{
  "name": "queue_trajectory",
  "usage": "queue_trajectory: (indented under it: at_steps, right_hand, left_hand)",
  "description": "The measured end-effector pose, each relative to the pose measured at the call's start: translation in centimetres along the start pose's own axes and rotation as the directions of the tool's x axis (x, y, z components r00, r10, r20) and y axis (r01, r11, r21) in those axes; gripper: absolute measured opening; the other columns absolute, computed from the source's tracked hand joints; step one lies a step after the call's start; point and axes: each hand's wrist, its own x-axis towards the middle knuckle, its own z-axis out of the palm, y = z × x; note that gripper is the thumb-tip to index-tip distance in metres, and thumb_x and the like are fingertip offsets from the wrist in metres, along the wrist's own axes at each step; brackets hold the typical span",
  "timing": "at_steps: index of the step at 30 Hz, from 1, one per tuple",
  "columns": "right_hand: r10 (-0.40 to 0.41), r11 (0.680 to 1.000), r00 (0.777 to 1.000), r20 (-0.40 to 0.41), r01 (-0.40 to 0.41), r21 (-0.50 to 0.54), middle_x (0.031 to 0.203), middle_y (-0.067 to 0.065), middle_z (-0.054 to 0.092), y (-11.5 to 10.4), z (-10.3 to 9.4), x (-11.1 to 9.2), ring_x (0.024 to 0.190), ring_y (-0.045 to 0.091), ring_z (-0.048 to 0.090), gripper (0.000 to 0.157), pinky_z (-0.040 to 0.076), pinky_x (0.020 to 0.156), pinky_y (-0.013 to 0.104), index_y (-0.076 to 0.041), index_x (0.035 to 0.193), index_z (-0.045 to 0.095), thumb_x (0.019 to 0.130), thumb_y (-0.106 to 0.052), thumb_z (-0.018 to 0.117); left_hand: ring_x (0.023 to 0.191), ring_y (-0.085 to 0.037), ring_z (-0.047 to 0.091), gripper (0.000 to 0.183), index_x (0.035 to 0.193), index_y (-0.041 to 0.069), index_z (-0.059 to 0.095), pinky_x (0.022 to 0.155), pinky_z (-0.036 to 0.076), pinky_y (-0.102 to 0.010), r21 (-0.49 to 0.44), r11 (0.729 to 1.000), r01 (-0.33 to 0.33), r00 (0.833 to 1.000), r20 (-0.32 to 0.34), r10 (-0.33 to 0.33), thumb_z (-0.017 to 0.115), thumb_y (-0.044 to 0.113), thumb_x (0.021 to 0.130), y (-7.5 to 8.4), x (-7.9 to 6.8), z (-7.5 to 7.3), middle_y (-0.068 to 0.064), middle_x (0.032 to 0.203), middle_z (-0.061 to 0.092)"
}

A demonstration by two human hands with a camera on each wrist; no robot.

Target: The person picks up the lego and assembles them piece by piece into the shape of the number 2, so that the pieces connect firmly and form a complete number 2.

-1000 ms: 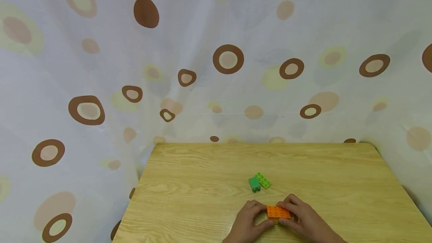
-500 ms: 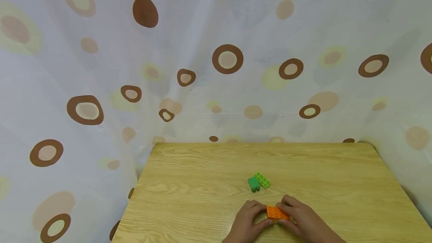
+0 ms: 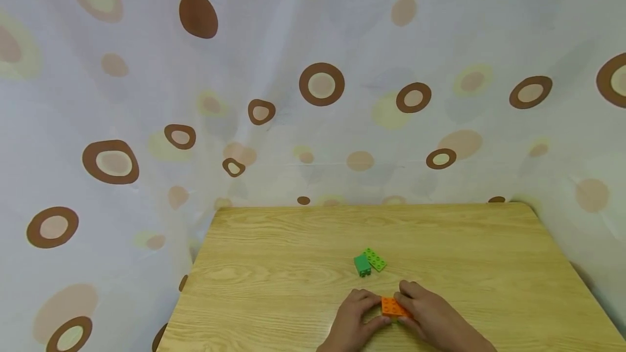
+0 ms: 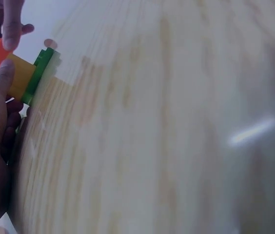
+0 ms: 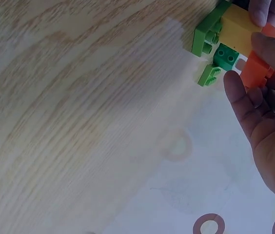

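A stack of toy building bricks stands near the table's front: an orange brick [image 3: 389, 307] on top, a yellow brick [image 5: 237, 29] beneath it and a green plate brick [image 4: 39, 75] at the bottom. My left hand [image 3: 352, 319] grips the stack's left end, its thumb at the seam between orange and yellow in the left wrist view. From the other side my right hand [image 3: 427, 314] pinches the orange brick between thumb and fingers. In the right wrist view the orange brick reaches out past the yellow one, and the right fingers cover part of it.
Beyond the hands, a dark green brick [image 3: 362, 265] lies against a flat light green brick [image 3: 374, 259]. The wooden table [image 3: 274, 270] ends at the back against a spotted cloth [image 3: 274, 140], which also hangs at both sides.
The head view has shifted slightly, so everything sits a little further left. Both hands stay on the stack; the right fingers now cover more of the orange brick.
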Motion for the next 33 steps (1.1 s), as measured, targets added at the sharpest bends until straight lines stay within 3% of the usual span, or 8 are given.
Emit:
queue_trajectory:
  at_steps: [5,13,23,28,33]
  right_hand:
    - [-0.015,1.0,1.0,-0.01,0.015,-0.005,0.1,-0.011,0.045,-0.1,0.2,0.5,0.078,-0.002,0.036,0.02,0.039,0.066,0.018,-0.017,0.101,0.072,0.089,-0.023,0.086]
    - [-0.02,1.0,0.999,0.04,0.021,-0.021,0.099,-0.01,0.045,0.0,0.1,1.3,0.078,-0.001,0.036,0.021,0.04,0.065,0.018,-0.015,0.101,0.075,0.089,-0.026,0.087]
    - [0.095,0.987,0.987,0.127,-0.11,0.113,0.103,-0.012,0.047,0.9,-0.3,1.1,0.081,-0.001,0.04,0.029,0.043,0.067,0.02,-0.011,0.114,0.078,0.093,-0.031,0.083]
    - [0.129,0.973,0.984,0.12,-0.149,0.175,0.102,-0.014,0.045,1.0,0.1,0.8,0.081,-0.002,0.041,0.03,0.042,0.068,0.019,-0.012,0.114,0.078,0.092,-0.032,0.084]
    - [0.127,0.977,0.989,0.073,-0.138,0.163,0.102,-0.016,0.046,0.8,0.3,0.4,0.082,-0.003,0.042,0.028,0.043,0.067,0.019,-0.017,0.11,0.077,0.091,-0.035,0.086]
  left_hand:
    - [0.11,0.001,0.058,0.044,0.13,0.024,0.075,0.096,0.052,-0.024,0.015,1.0,-0.007,1.0,-0.01,0.007,0.064,0.055,0.101,-0.1,-0.1,-0.4,0.017,0.117,0.066]
    - [0.108,0.0,0.058,0.043,0.129,0.023,0.075,0.094,0.053,-0.024,0.006,1.0,-0.018,0.999,-0.032,0.018,0.065,0.054,0.101,-0.3,-0.2,-0.9,0.015,0.116,0.066]
    - [0.11,0.0,0.058,0.044,0.129,0.024,0.074,0.096,0.052,-0.025,0.027,1.0,0.014,0.999,-0.03,-0.013,0.065,0.056,0.101,0.1,0.3,-0.7,0.016,0.118,0.065]
    - [0.109,0.002,0.057,0.041,0.126,0.026,0.073,0.095,0.052,-0.024,0.016,0.999,0.031,0.999,-0.016,-0.03,0.067,0.056,0.099,0.1,0.2,-0.5,0.018,0.117,0.064]
    - [0.109,0.002,0.057,0.044,0.132,0.028,0.069,0.096,0.052,-0.024,-0.031,0.999,0.041,0.999,0.001,-0.041,0.066,0.057,0.1,0.1,0.0,-0.2,0.018,0.12,0.063]
